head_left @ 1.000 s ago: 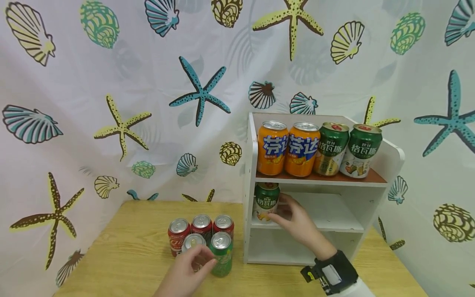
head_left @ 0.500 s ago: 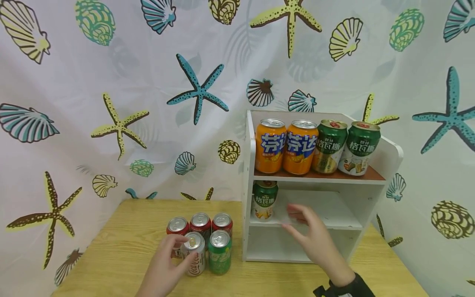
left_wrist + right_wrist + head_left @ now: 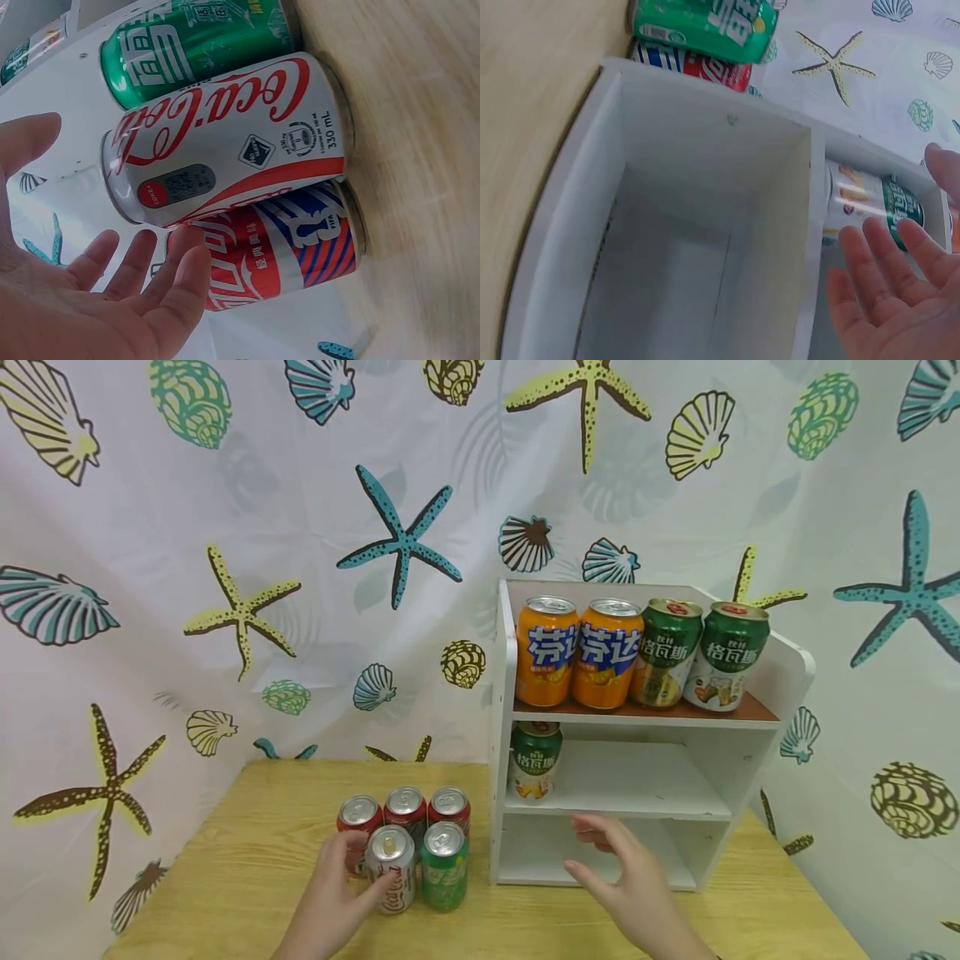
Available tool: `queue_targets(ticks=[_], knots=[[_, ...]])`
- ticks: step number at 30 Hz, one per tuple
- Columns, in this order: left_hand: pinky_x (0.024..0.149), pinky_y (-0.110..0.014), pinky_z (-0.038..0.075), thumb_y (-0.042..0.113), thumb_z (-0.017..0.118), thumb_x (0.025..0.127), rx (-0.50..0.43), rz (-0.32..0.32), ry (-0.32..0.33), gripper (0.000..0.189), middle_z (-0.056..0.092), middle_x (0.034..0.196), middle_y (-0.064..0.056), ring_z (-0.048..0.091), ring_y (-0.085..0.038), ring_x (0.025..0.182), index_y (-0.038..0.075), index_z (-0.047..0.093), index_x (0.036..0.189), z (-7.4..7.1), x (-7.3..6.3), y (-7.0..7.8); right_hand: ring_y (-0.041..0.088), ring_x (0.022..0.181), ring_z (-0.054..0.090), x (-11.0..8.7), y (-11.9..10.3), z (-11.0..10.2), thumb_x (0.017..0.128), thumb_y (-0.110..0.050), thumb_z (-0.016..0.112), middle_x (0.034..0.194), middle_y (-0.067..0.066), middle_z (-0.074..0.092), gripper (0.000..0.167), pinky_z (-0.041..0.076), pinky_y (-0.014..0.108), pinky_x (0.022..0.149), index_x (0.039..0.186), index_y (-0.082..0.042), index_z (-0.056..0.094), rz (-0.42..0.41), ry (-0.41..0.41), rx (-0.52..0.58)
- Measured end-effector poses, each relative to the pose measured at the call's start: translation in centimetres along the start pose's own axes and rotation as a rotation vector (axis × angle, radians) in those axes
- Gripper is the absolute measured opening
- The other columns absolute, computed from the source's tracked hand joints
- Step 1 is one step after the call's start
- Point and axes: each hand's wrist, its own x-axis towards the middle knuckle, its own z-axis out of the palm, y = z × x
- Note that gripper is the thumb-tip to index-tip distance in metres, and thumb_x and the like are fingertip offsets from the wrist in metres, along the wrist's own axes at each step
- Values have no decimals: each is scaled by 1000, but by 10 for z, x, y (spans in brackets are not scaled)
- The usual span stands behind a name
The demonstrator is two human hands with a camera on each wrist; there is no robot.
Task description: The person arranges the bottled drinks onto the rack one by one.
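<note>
A silver Coca-Cola can (image 3: 392, 868) stands upright at the front of a cluster of cans on the table. My left hand (image 3: 330, 885) is beside it, thumb and fingers spread apart; the left wrist view shows the palm facing the can with nothing gripped. To its right stands a green soda can (image 3: 445, 867). My right hand (image 3: 626, 881) hovers before the white shelf (image 3: 600, 810), its fingers loosely bent and holding nothing. On the middle level, at the left end, stands a green-and-white kvass can (image 3: 536, 764).
Several red cola cans (image 3: 358, 814) stand behind the silver and green ones. The shelf's top level holds two orange Fanta cans (image 3: 546, 653) and two green kvass cans (image 3: 726, 658). A patterned curtain (image 3: 420, 693) hangs behind the wooden table (image 3: 225, 877).
My right hand has let go of the kvass can on the middle level and drawn back down and right. My left hand has shifted left, to the silver can's side.
</note>
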Motion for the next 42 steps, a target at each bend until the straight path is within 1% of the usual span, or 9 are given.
queue_targets(ticks=[4, 8, 12, 14, 21, 28, 33, 37, 42], knots=[[100, -50, 49, 35, 82, 90, -12, -18, -28, 67, 49, 135, -15, 55, -28, 119, 5, 44, 137, 2, 3, -3, 9, 108, 65, -9, -2, 10, 86, -18, 85, 125, -13, 66, 53, 57, 33, 93, 134, -21, 62, -5, -23, 30], [100, -49, 50, 31, 83, 89, -4, -11, -29, 69, 49, 135, -15, 55, -26, 119, 4, 44, 139, 6, 6, -3, 6, 105, 66, -15, -4, 23, 85, -15, 85, 121, -16, 65, 52, 58, 32, 89, 132, -19, 63, -44, -39, 65], [104, -56, 50, 32, 83, 89, 20, -9, -36, 72, 46, 137, -19, 55, -35, 126, 3, 43, 141, 10, 7, -2, 8, 103, 67, -21, -4, 34, 84, -13, 85, 121, -6, 68, 54, 59, 33, 86, 132, -16, 62, -141, -63, 65], [105, -60, 49, 34, 83, 88, 36, 0, -34, 74, 45, 139, -21, 54, -39, 130, 3, 42, 142, 12, 7, -2, 9, 103, 67, -23, -4, 39, 84, -14, 86, 122, -4, 69, 54, 60, 33, 86, 132, -16, 62, -160, -79, 67], [107, -59, 48, 30, 87, 85, 110, 68, 12, 79, 44, 141, -21, 54, -39, 131, 1, 42, 143, 20, 12, -4, 8, 102, 66, -30, -8, 54, 87, -24, 84, 118, -8, 68, 49, 59, 32, 83, 131, -17, 63, -125, -170, 118], [107, -58, 48, 33, 87, 84, 140, 71, 11, 84, 46, 140, -20, 53, -37, 132, 0, 41, 145, 25, 16, -6, 10, 106, 66, -34, -11, 64, 93, -32, 78, 121, 3, 69, 48, 59, 36, 87, 134, -14, 61, -104, -303, 193], [104, -56, 51, 31, 88, 83, 167, 76, 17, 83, 47, 137, -17, 55, -35, 129, 1, 41, 145, 28, 19, -7, 10, 110, 64, -36, -13, 67, 97, -30, 73, 125, 9, 68, 46, 57, 36, 90, 136, -10, 59, -72, -395, 233], [101, -55, 53, 29, 89, 82, 178, 75, 34, 79, 48, 135, -16, 57, -34, 126, 2, 45, 141, 31, 20, -8, 13, 112, 65, -38, -13, 72, 99, -24, 70, 127, 12, 67, 43, 56, 36, 92, 137, -8, 58, -84, -411, 272], [97, -55, 55, 28, 90, 80, 195, 32, 45, 76, 48, 131, -17, 62, -35, 120, 1, 48, 137, 33, 19, -10, 17, 112, 66, -40, -9, 77, 100, -22, 69, 127, 12, 66, 42, 57, 37, 94, 138, -8, 57, -106, -424, 319]])
